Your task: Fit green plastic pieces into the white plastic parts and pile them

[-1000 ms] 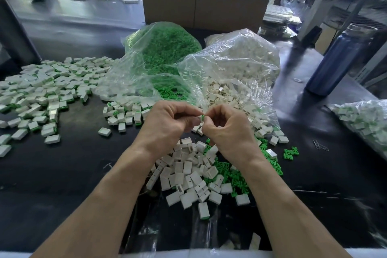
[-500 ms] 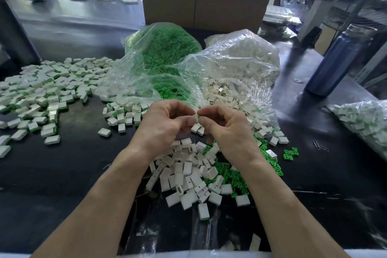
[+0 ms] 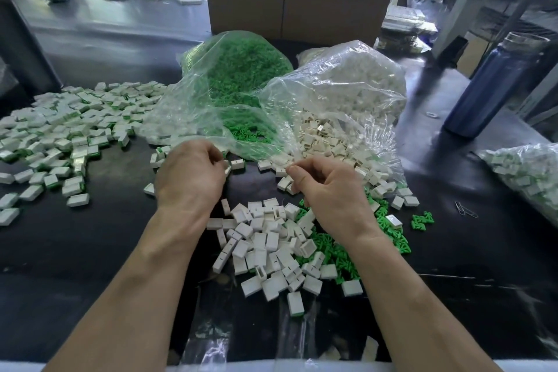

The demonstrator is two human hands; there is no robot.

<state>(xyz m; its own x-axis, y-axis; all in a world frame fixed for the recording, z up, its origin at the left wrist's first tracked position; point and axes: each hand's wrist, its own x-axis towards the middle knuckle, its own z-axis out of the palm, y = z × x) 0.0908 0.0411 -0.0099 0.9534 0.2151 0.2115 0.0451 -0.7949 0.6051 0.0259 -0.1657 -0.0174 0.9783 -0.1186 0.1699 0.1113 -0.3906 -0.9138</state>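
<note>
Bench (image 3: 90, 251): dark, glossy work surface in a workshop, a second grey bench and a brown carton (image 3: 302, 9) behind its far edge, metal racking at the far right corner. Bag of green pieces (image 3: 241, 69) and bag of white parts (image 3: 347, 84): clear plastic, both open toward the person, at the middle of the bench near the far edge. Finished pile (image 3: 60, 136): white shells showing green edges, spread along the left edge. Blue bottle (image 3: 489, 84): upright near the right edge; a further bag of fitted parts (image 3: 525, 175) just nearer than it. Loose white parts (image 3: 265, 244): heap at the near middle, touching loose green pieces (image 3: 332, 248) on its right side. Left hand (image 3: 190, 178): fingers curled shut, apparently pinching a small white part at the fingertips, toward the finished pile. Right hand (image 3: 329, 190): fingers curled loosely above the heap; whether it holds anything cannot be told. Step, as judged: one assembly done and going to the pile. Next move calls for dropping it left, then picking one white shell and one green piece and aligning them. Paper clips (image 3: 466, 210): near the right edge.
</note>
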